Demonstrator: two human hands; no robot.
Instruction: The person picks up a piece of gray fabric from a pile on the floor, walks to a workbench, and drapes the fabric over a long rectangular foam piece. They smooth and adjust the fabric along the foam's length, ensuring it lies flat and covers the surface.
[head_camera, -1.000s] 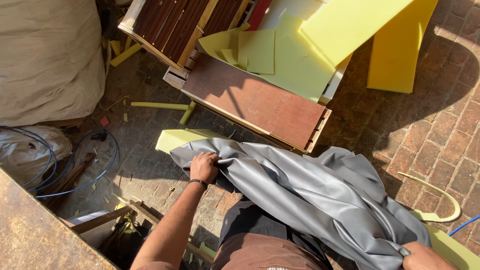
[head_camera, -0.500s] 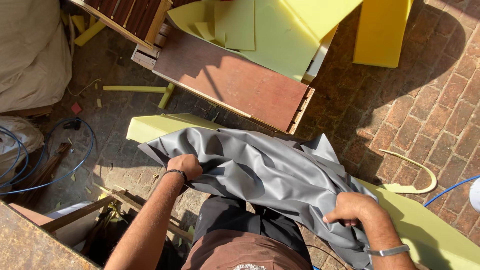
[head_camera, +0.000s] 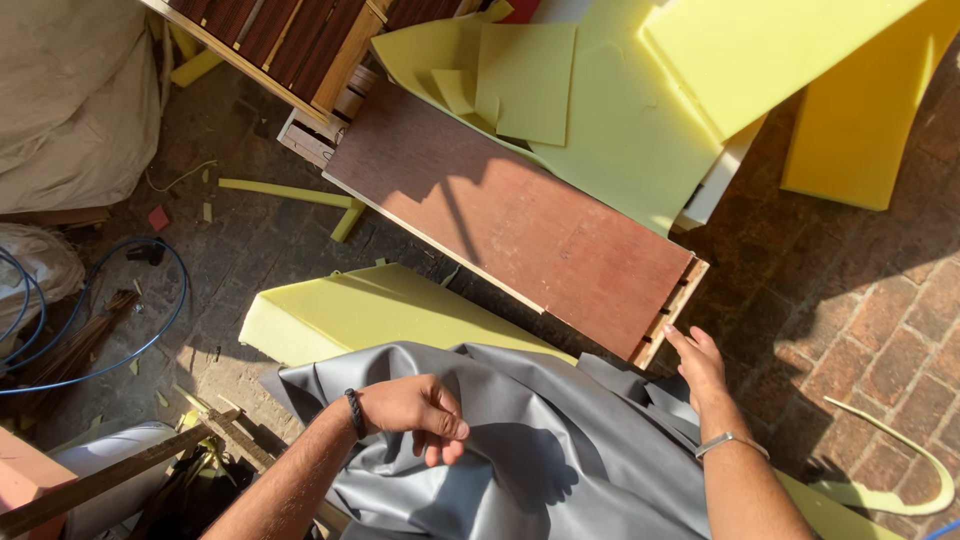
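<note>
Grey sheet (head_camera: 540, 460) lies crumpled at the bottom of the view, draped over a yellow foam slab (head_camera: 370, 310) on the brick floor (head_camera: 860, 300). Left hand (head_camera: 415, 412) hovers over the sheet, fingers curled loosely, gripping nothing that shows. Right hand (head_camera: 700, 365) is flat and open, fingers stretched toward the sheet's far edge near a brown board (head_camera: 520, 215). Beyond the board, yellow foam sheets (head_camera: 640, 110) are piled. Blue cable (head_camera: 90, 350) lies at left.
</note>
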